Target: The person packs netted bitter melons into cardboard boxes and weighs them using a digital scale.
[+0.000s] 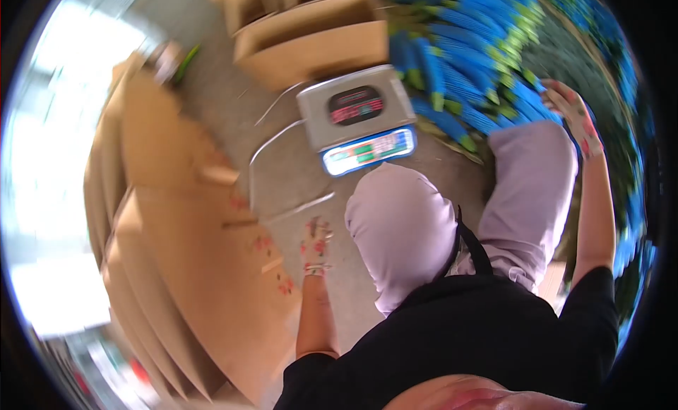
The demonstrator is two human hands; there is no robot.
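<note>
My left hand [316, 246], in a thin floral-patterned glove, hangs over the floor between my knee and the flattened cardboard. Nothing shows in it, and its fingers are loosely apart, slightly blurred. My right hand [571, 113], gloved alike, is beyond my right knee at the edge of a pile of long green vegetables in blue net sleeves [462, 53]. Its fingers curl at one of these sleeved vegetables [531, 103]; part of the grip is blurred. In front of my knees stands a scale [357, 112] with a bare metal platform and a lit display [371, 151].
An open cardboard box [311, 43] stands behind the scale. Folded cardboard sheets [191, 269] lean along the left. A pale cord [252, 166] lies on the floor [282, 170] beside the scale. More blue-sleeved vegetables [600, 21] lie at the far right.
</note>
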